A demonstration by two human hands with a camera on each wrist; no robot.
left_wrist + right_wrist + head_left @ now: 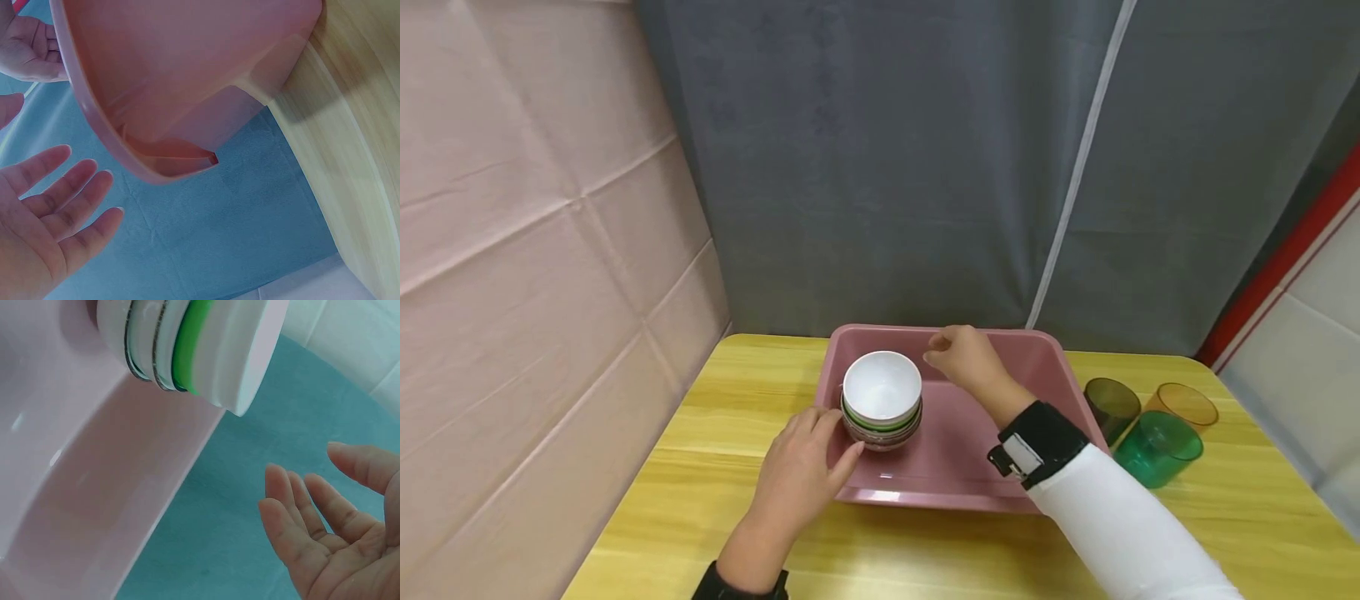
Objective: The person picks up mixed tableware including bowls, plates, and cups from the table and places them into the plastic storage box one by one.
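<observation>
A stack of several bowls stands in the left part of a pink tub, a white bowl on top and a green-edged one below. In the right wrist view the stack shows from the side. My left hand is beside the stack at the tub's left edge, thumb and fingers spread; its palm holds nothing in the left wrist view. Over the back of the tub hovers my right hand, apart from the bowls, with loosely bent fingers and nothing in it.
Right of the tub stand three see-through cups: a dark one, an amber one and a green one. The wooden table meets a grey curtain behind and a pale wall covering at left.
</observation>
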